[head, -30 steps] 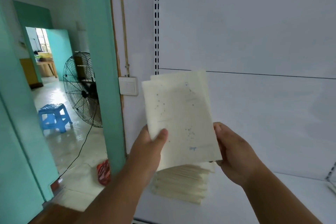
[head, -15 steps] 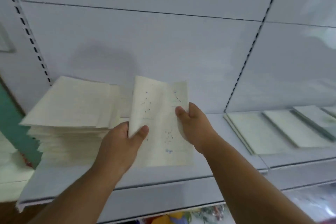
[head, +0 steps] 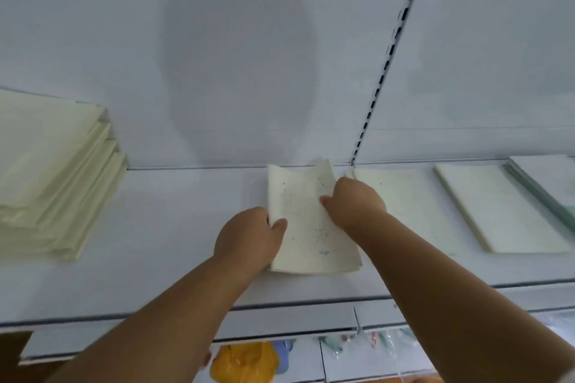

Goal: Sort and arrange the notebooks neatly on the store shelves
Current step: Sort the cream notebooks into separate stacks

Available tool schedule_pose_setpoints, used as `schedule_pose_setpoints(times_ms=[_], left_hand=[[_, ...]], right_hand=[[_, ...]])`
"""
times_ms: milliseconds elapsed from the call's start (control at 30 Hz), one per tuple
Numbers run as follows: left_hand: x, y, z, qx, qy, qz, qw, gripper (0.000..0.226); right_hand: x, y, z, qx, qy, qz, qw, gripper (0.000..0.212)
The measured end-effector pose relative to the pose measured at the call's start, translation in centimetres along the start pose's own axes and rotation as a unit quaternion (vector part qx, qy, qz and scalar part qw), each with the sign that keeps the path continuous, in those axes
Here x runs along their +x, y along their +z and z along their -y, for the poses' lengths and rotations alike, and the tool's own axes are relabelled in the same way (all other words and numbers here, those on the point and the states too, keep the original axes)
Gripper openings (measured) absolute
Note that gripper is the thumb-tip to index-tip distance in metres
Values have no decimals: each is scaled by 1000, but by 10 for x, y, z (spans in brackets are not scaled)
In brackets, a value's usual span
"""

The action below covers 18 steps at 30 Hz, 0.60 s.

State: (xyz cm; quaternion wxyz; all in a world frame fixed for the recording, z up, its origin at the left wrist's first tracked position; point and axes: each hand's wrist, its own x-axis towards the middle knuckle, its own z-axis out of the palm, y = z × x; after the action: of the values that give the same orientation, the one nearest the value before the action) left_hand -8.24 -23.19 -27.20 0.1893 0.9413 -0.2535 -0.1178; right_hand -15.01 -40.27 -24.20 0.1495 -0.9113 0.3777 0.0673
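A thin cream notebook (head: 308,233) with faint blue dots lies low over the white shelf (head: 174,227), near its middle. My left hand (head: 249,236) grips its left edge, thumb on the cover. On the right edge, near the top, my right hand (head: 354,202) holds it too. A tall stack of cream notebooks (head: 53,171) sits at the shelf's left end. To the right lie a cream notebook (head: 413,205) partly under my right arm, another cream one (head: 497,208), and a greenish one (head: 550,186) at the frame edge.
A white back panel with a slotted upright (head: 385,62) rises behind the shelf. Below the shelf's front edge, a lower shelf holds orange (head: 245,364) and other coloured goods. Bare shelf surface lies between the left stack and the held notebook.
The view swung right, from the doorway and fan to the shelf. Both hands carried the notebook from mid-air down and right onto the shelf, away from the stack.
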Motion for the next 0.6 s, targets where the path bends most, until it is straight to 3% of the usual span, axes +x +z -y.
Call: schedule_pose_setpoints(times_ms=[200,300,467,600], left_hand=[[15,6,-7,97,-25,29,995,40],[10,-2,-9,138,-31,21,990,47],[-18,-56,0,88,-48,-96,990,45],[-53,-118,42,10,-76,-220,972,38]], right_hand=[[18,-4,-8,-42,-23,9,999,28],[13,-12,-7,-22,-19,-7,1000,55],[-15,-15,37,118,-150,-28,981,39],[-44,-23,109,249,-229,3,941,49]])
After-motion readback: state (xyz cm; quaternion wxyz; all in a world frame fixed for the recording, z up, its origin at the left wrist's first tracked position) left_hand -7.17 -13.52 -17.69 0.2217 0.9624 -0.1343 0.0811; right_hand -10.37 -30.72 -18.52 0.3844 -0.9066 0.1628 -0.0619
